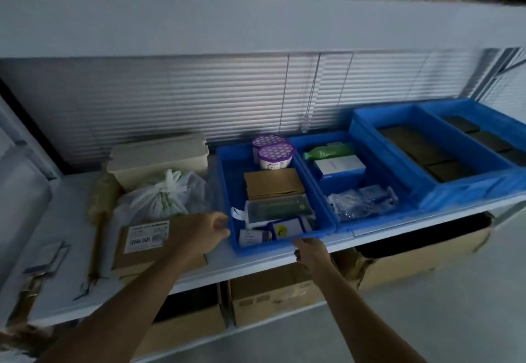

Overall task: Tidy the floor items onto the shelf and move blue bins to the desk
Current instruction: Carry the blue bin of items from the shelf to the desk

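Note:
Several blue bins stand in a row on the white shelf (65, 220). The leftmost blue bin (225, 180) holds two purple-lidded tubs (273, 153), a brown box and small packets. My left hand (203, 233) is at its front left corner, fingers curled against the left rim. My right hand (311, 251) has its fingers hooked on the front rim. The second blue bin (370, 224) touches it on the right and holds a green bottle, a white box and plastic wrap. Two more blue bins (404, 175) with dark flat items sit further right.
Left of the bins lie a labelled cardboard box (142, 239), a tied plastic bag (162, 195) and a beige lidded container (159, 158). Cardboard boxes (273, 291) fill the lower level. An upper shelf board runs overhead, and blinds hang behind.

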Demonstrator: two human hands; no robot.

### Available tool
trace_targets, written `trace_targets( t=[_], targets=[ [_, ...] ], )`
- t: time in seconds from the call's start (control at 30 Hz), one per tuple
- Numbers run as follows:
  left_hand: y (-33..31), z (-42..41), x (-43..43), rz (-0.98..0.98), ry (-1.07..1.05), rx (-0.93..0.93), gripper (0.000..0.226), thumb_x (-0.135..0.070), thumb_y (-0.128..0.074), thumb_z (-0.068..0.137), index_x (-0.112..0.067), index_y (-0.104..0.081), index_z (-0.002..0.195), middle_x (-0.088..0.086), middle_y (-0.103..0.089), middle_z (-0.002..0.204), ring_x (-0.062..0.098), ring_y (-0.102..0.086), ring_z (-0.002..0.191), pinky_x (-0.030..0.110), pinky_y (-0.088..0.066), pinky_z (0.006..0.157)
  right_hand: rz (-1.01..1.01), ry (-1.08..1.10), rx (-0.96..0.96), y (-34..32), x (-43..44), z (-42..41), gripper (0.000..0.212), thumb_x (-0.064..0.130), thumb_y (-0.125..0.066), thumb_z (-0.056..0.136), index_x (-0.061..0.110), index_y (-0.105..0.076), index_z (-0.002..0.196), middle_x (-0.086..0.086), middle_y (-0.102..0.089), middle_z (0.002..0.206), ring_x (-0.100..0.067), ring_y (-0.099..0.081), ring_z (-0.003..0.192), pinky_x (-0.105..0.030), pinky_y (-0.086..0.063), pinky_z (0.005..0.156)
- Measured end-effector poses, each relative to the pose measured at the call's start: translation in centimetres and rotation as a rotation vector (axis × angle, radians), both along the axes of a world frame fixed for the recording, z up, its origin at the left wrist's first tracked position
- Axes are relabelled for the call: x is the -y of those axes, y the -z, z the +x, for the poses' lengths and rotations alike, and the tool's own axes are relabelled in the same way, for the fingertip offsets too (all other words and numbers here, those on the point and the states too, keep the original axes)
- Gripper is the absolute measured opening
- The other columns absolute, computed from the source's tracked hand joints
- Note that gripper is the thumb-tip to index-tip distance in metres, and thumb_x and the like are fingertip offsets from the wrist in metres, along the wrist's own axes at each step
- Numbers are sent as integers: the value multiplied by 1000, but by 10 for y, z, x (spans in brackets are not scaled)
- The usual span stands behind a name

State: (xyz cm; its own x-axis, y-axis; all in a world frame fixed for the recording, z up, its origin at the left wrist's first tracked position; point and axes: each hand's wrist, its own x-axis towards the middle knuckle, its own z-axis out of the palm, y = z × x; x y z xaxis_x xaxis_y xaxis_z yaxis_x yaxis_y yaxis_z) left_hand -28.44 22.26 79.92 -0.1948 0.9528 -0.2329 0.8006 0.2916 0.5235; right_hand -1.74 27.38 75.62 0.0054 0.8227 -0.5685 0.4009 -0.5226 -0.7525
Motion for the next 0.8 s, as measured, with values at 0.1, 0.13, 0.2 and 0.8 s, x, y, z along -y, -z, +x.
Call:
trace_targets(
  t=[0.1,0.13,0.2,0.8],
  targets=[
    [22,-14,-13,-70,-7,-50,39,-58,-55,76,-49,-59,113,-15,-70,109,9,-65,94,33,-53,84,-258,167,-171,25,-12,-17,55,51,-73,82,6,-56,109,-11,-62,94,-24,-62,82,-37,-50,70],
    [26,-20,-20,-86,-2,-31,40,-62,-52,72,-52,-57,111,-16,-69,109,9,-65,95,35,-53,86,-285,202,-194,33,-17,-25,64,56,-73,80,6,-53,114,-11,-63,99,-25,-65,85,-38,-52,70],
    [33,-31,-34,-106,15,33,39,-55,-56,77,-46,-58,114,-13,-68,114,11,-64,100,39,-53,89,-271,311,-230,48,-26,-43,70,56,-73,80,6,-49,123,-15,-65,102,-28,-68,85,-38,-52,64],
    [30,-70,-171,69,153,5,48,-27,-65,89,-20,-53,135,11,-58,131,29,-59,110,36,-48,83,32,565,164,40,38,-30,27,38,-60,74,15,-63,87,-9,-71,79,-25,-71,64,-34,-59,53]
  ],
)
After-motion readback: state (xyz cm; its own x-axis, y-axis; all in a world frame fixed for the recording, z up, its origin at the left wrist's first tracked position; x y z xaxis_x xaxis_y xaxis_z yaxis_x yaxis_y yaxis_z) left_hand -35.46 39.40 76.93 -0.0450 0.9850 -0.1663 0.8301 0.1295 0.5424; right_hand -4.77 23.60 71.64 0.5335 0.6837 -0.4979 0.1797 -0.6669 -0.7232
